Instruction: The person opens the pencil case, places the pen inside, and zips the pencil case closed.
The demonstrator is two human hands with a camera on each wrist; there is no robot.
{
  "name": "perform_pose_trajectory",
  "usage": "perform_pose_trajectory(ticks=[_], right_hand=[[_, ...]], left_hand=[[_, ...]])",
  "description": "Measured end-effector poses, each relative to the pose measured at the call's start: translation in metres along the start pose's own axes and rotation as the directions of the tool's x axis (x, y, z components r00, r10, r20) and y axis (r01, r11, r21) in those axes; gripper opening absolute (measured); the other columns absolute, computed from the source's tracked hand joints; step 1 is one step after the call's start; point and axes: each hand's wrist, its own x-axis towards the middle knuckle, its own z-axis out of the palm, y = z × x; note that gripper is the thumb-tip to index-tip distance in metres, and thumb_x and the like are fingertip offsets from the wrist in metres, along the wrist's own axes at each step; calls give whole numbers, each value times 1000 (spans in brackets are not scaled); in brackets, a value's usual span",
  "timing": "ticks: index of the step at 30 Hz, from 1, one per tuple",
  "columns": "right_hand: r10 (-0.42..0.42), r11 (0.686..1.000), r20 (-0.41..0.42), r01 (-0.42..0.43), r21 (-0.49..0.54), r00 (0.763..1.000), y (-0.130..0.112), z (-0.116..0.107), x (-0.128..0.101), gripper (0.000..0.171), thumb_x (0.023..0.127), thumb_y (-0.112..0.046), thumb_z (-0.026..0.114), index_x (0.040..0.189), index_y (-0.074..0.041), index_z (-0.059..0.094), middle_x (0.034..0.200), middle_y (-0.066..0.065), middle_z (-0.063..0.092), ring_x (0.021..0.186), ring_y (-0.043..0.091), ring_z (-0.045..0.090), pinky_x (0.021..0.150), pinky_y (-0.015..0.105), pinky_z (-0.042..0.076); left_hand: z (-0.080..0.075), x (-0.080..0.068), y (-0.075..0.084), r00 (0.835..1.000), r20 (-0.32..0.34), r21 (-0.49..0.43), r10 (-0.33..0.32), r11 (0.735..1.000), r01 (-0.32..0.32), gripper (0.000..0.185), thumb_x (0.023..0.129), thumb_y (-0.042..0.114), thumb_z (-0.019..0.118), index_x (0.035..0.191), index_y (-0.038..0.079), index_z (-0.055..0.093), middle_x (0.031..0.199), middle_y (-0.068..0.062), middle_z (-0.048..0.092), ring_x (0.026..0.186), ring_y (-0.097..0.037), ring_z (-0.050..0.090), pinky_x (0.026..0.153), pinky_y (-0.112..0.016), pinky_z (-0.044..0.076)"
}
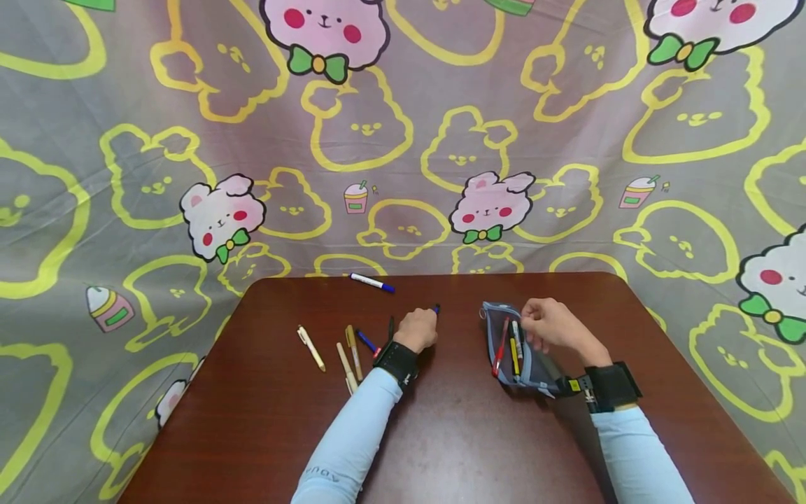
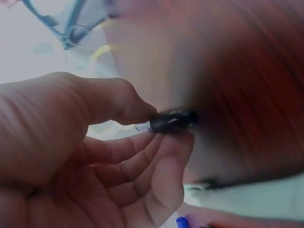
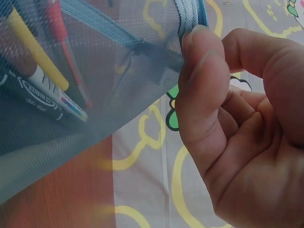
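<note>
My left hand (image 1: 418, 330) is above the middle of the table and pinches a pen (image 2: 173, 120) between thumb and fingers. The pen's dark end is blurred in the left wrist view; in the head view only a blue and black end shows past the knuckles. On the right, my right hand (image 1: 554, 325) pinches the zippered edge of a grey-blue mesh pencil case (image 3: 118, 114) with thumb and forefinger. Through the mesh I see a red pen (image 1: 501, 348), a yellow pen (image 1: 514, 355) and a marker (image 3: 35, 97) with dark and white parts.
A white marker with a blue cap (image 1: 371, 282) lies near the table's back edge. Left of my left forearm lie a cream pen (image 1: 311, 348), a gold-brown pen (image 1: 354, 352), a beige pen (image 1: 345, 367) and a blue pen (image 1: 367, 341). A patterned cloth (image 1: 403, 161) hangs behind the table (image 1: 460, 434).
</note>
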Motion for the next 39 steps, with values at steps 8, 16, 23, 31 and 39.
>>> perform_pose_trajectory(ticks=[8,16,23,31,39], right_hand=[[-9,1000,12,9,-5,1000,-2,-1,2,10,92,-11,56,97,-2,57,66,7,64,53,22,62,49,36,53],[1,1000,8,-1,-6,1000,-3,-2,3,10,92,-11,57,97,-3,57,66,7,64,54,23,62,51,37,54],[2,1000,12,-2,-19,1000,-5,-2,4,11,93,-12,57,99,-3,57,68,7,64,55,23,62,51,36,54],[8,1000,20,-8,-3,1000,-8,1,4,12,92,-12,57,100,-2,57,68,8,64,55,23,62,51,37,54],[-7,1000,16,7,-11,1000,-7,6,1,11,94,-12,56,99,-3,56,67,8,63,54,23,61,51,36,54]], left_hand=[[-17,-5,10,1000,18,-235,12,972,-8,21,89,15,61,69,7,61,61,-5,61,53,-19,59,49,-31,44],[-17,-11,28,996,78,-422,53,906,-15,33,92,18,64,61,8,56,54,-6,64,49,-19,67,47,-28,50],[-4,-19,48,988,137,-515,71,857,10,30,91,18,67,64,6,63,55,-7,66,48,-17,66,56,-33,57],[9,-30,61,974,217,-617,69,782,83,17,89,13,68,75,3,68,58,-12,68,49,-20,67,55,-35,58],[20,-36,67,964,254,-699,83,705,123,17,89,14,70,76,4,67,59,-11,68,47,-16,65,58,-38,59]])
